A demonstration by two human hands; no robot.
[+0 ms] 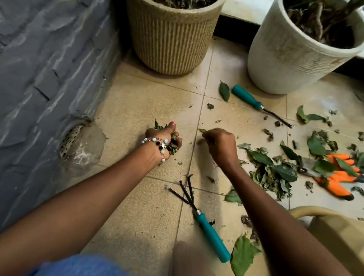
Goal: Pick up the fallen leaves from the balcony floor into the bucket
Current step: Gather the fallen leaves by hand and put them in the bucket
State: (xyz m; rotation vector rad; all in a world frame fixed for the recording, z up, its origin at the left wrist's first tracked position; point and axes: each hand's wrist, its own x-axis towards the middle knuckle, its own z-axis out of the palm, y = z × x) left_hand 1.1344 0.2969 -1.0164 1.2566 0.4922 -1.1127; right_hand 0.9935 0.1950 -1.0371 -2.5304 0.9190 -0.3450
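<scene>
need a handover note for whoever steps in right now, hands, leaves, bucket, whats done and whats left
Left hand: grip closed on a bunch of leaves, held just above the floor.
Right hand: pinching a small leaf at the tile.
Bucket: beige, at the right edge beside the right forearm; inside not visible.
Done: tiles near the grey wall look mostly picked.
Left: the leaf pile on the right, leaves over the orange gloves, one big leaf by the hand rake.
</scene>
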